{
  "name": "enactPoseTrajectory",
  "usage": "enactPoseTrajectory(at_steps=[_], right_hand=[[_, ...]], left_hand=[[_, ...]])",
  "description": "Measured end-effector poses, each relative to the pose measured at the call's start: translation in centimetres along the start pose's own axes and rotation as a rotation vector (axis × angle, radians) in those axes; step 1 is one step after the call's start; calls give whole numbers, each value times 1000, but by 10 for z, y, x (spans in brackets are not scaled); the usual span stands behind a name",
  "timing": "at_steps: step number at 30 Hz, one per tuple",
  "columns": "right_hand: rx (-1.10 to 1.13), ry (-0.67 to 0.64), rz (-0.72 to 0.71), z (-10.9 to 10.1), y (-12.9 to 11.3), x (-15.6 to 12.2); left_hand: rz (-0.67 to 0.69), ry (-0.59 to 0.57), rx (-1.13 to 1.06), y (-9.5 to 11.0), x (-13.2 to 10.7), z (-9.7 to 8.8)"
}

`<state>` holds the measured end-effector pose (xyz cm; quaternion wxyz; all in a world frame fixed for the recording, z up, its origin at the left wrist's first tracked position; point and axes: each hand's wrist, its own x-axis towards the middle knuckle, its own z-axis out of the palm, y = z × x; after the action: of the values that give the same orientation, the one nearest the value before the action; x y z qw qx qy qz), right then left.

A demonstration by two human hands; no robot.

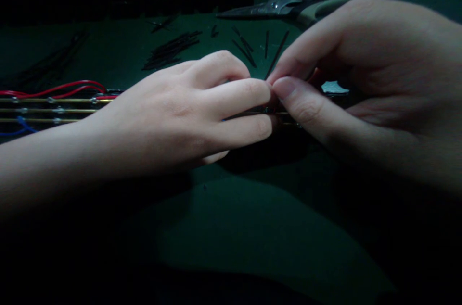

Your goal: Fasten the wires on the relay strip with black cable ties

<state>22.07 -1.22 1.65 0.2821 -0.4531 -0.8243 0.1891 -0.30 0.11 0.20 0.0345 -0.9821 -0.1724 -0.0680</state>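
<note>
Nearest the camera, the right hand (382,74) meets the left hand (187,108) at the rods (77,111); for work this fine, I would steady the left fingers against the rods, keep the right pinch light and square to them, and tilt away from the deep shade the hands make there. The right grip is closed to a pinch, thumb tip against forefinger; whatever sits between is hidden, and I can't say whether the thin black strip (277,55) beyond the rods is held or only ends behind the fingertips. The left grip curls over the rods, fingers slightly spread, thumb hidden; its hold can't be judged. Red wires (88,81) run along the rods' far side, a blue wire (25,124) along the near side; beyond the rods, a pile of black strips (173,50) and scissors (288,9) lie on the tabletop (234,213).
</note>
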Motion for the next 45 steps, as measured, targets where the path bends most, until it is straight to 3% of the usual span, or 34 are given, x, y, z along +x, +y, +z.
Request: enactPoseTrajectory(at_steps=[5,10,13,19,24,29,35,41,45], right_hand=[[-12,8,-11,0,7,5],[33,-13,-116,1,10,6],[8,-25,-28,-1,4,3],[39,-28,-30,-2,9,5],[64,-37,-133,0,16,9],[10,-49,-9,1,7,4],[142,-77,-55,1,12,6],[272,-106,29,-2,13,9],[317,-116,9,-3,15,9]], left_hand=[[20,26,6,-1,0,0],[0,11,12,-1,0,1],[-5,12,-8,-1,0,1],[21,3,7,-1,0,-1],[22,-2,4,0,1,0],[18,24,5,0,1,1],[9,62,9,1,2,3],[25,88,-46,0,3,2],[31,79,-83,-2,3,1]])
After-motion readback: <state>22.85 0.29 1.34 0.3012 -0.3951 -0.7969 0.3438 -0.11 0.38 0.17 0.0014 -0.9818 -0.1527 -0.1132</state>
